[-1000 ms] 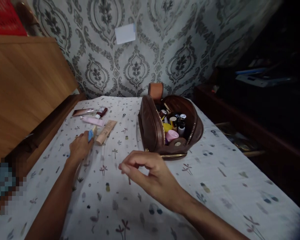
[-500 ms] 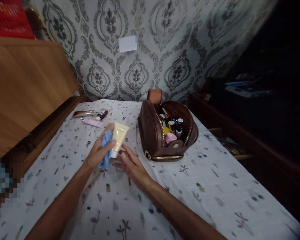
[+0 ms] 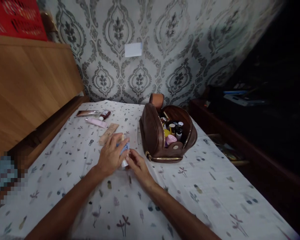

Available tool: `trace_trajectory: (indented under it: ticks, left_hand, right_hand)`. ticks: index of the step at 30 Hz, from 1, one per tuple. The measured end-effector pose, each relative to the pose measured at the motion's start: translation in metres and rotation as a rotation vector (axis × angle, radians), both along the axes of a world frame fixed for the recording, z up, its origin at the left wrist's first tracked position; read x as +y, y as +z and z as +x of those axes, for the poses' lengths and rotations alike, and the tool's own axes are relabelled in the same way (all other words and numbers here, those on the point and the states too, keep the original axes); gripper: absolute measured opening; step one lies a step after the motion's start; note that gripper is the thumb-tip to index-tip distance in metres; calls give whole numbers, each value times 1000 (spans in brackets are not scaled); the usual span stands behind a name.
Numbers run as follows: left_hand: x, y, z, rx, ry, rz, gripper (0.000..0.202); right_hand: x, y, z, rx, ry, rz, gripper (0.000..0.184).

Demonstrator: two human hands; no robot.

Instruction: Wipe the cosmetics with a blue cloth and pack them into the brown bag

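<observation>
My left hand [image 3: 111,155] is closed around a crumpled blue cloth [image 3: 124,146], pressing it against a pale yellow squeeze tube. Most of the tube is hidden by fingers and cloth; its white cap [image 3: 125,163] shows below them. The fingers of my right hand [image 3: 141,169] pinch the tube close to that cap. Just beyond my left hand lies a beige tube [image 3: 109,134]. To the right of both hands stands a brown cosmetic bag [image 3: 151,130], unzipped, with several small bottles and a pink container [image 3: 171,138] inside.
Farther back on the patterned sheet [image 3: 197,206] lie a pink tube [image 3: 96,122], a bronze tube with a clear cap [image 3: 87,113] and a dark red bottle [image 3: 105,115]. A wooden cabinet [image 3: 32,73] borders the left; patterned wallpaper rises behind.
My left hand has turned over, bringing the cloth over the yellow tube. My right hand has closed on the tube's cap end. The beige tube is now uncovered to view.
</observation>
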State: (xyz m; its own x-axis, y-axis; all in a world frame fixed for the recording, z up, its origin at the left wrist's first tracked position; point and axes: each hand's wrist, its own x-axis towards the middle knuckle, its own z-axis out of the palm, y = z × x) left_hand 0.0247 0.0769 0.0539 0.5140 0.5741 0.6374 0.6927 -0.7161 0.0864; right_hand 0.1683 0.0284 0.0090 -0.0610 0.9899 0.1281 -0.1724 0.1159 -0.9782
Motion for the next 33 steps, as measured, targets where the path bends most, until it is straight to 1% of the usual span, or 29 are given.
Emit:
trace_trajectory:
  ticks: [2,3,5,7,10,13,15,16,18,20,21,22,25,26,27,28,30,32,33]
  left_hand:
    - [8,5,-8,-71,85,-70,38]
    - [12,7,-12,-100,114,-141,38]
    - [18,10,-19,-154,143,-313,36]
    - [21,12,-23,-221,144,-442,33]
    - [22,11,-24,-368,138,-498,30]
    - [24,9,-24,-500,133,-514,33]
    - [27,8,-26,-533,135,-527,34]
    - [28,9,-27,-531,142,-520,35]
    - [27,9,-28,-489,179,-444,37]
    - [23,9,-26,-413,222,-283,39]
    - [20,8,-23,-358,211,-194,40]
    - [15,7,-20,-289,163,-111,39]
    - [2,0,-8,-32,-117,70,33]
    - [-1,-2,-6,35,-182,105,31]
    - [-2,-4,-4,73,-202,123,30]
    - [-1,-5,-4,83,-179,120,29]
    - [6,-6,-9,33,-58,63,30]
    - [14,-4,-16,-71,65,-38,34]
    - [18,-3,-19,-135,98,-104,36]
  right_hand:
    - [-3,2,0,-75,58,-3,49]
    - [-4,3,0,-95,80,-4,49]
    - [-5,3,-2,-94,99,-25,49]
    - [-6,4,-4,-40,108,-72,52]
    - [-8,5,-8,136,145,-188,54]
    - [-11,10,-9,335,266,-337,52]
    - [-12,13,-8,397,323,-388,51]
    - [-12,14,-7,412,317,-391,50]
    - [-11,15,-7,424,237,-370,49]
    - [-9,14,-6,402,134,-342,49]
    - [-8,13,-6,371,85,-328,48]
    - [-7,11,-6,334,41,-310,48]
    - [-4,7,-4,206,-21,-216,43]
    - [-3,7,-4,168,-17,-181,41]
    - [-3,7,-3,136,-4,-156,40]
    - [-3,8,-2,112,8,-143,39]
    - [-4,10,-2,88,28,-153,39]
    - [-5,10,-2,84,42,-178,43]
    - [-6,9,-2,85,42,-185,45]
